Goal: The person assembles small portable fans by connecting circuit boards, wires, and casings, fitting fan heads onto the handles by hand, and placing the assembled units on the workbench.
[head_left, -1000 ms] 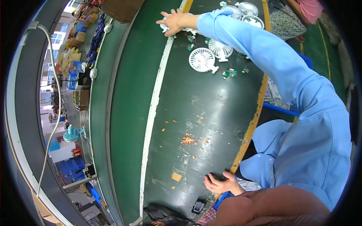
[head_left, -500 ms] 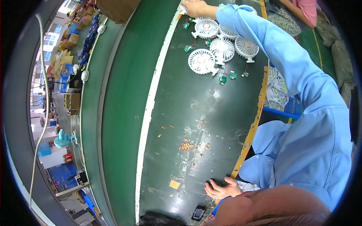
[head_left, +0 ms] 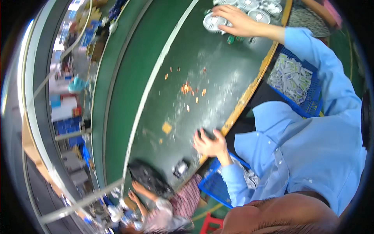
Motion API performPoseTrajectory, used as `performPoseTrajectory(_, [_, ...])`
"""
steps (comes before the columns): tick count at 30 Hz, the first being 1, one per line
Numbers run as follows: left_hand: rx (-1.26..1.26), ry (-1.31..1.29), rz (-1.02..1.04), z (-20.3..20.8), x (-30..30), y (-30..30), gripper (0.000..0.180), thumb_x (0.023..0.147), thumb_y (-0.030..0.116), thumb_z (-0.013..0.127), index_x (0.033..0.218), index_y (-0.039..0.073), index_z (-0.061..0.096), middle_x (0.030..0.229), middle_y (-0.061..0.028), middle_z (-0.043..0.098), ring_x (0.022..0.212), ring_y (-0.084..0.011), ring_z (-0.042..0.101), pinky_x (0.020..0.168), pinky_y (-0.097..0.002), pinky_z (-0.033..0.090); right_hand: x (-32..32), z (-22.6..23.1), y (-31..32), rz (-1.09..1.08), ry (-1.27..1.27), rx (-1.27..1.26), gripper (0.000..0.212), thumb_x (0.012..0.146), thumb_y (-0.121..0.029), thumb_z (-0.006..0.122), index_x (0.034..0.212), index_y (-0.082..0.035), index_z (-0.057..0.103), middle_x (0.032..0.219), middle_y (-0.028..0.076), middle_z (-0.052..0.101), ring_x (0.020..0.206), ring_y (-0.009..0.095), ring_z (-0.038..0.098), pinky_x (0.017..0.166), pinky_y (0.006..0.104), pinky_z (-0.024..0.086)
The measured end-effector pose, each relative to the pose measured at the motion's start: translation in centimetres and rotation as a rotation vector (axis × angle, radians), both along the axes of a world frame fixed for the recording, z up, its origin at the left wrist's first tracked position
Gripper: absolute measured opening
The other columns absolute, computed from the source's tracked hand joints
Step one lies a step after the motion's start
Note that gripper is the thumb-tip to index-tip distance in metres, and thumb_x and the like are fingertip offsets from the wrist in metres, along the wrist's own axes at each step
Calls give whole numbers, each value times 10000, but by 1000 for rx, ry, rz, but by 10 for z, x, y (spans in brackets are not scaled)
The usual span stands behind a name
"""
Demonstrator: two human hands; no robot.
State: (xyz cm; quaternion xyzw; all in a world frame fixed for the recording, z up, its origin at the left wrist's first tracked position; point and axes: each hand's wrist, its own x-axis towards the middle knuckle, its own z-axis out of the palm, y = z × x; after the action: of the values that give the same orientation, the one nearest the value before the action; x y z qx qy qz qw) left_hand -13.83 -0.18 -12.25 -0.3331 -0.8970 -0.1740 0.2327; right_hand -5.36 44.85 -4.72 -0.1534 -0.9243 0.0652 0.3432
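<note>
My right hand [head_left: 240, 22] reaches over the upper part of the dark green workbench [head_left: 194, 58], its fingers apart. It is just above a white round fan head [head_left: 212, 24], and nothing shows in it. More white fan heads cluster behind it, with a small green circuit board [head_left: 230, 39] beside them. Lower down, my left hand [head_left: 211, 146] rests by the bench's yellow edge, fingers spread. A dark patch lies between its thumb and fingers; I cannot tell whether it is an object or shadow. Between the hands lie several small copper-coloured pieces [head_left: 186, 89], blurred by motion.
A blue crate [head_left: 314, 93] of flat white-and-green pieces stands beside my body, a second blue crate [head_left: 210, 189] below. A tan square [head_left: 166, 127], a black-and-white object [head_left: 180, 168] and a black bag [head_left: 150, 177] lie on the bench. A co-worker's hands [head_left: 140, 191] are at lower left.
The view has turned and shifted, bringing the co-worker, bag and lower crate into sight. My right hand has come back from the bench's far top end, where it touched something white, to the fan heads.
</note>
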Motion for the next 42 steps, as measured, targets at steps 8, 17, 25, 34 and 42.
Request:
performPoseTrajectory(8, [-98,-142,-29,-1,7,16,716,826,468,680,1359,27,492,1442,-173,451,1381,-366,375,1153,-583,215,29,-76,-140,46,-43,-233,601,875,-291,671,1378,-43,457,1421,185,455,1350,376,401,1127,472,339])
performPoseTrajectory(17, [-310,-264,-365,7,-4,62,933,923,560,546,1511,-85,214,1598,-271,174,1501,-403,123,1206,-540,113,22,-85,-149,-88,-134,-279,633,927,-367,613,1413,-12,417,1462,213,412,1408,382,325,1174,465,285])
performPoseTrajectory(25, [-422,-217,-388,12,-64,86,891,959,571,471,1515,-78,219,1613,-233,173,1513,-362,110,1212,-525,83,23,-89,-150,-119,-60,-266,591,898,-352,627,1338,22,499,1409,212,460,1372,381,367,1154,473,303])
performPoseTrajectory(34, [-156,-107,-263,16,-109,63,801,863,529,678,1401,-17,446,1462,-211,411,1353,-382,381,1129,-510,294,21,-91,-144,-102,-56,-310,541,882,-323,642,1287,17,526,1393,208,469,1359,378,377,1148,475,302])
performPoseTrajectory(42, [17,-17,-283,3,-101,71,283,862,297,713,981,41,726,1093,-119,655,1057,-307,586,914,-431,471,22,-88,-145,-93,-74,-329,517,898,-322,631,1288,3,533,1417,198,456,1376,364,363,1155,462,301])
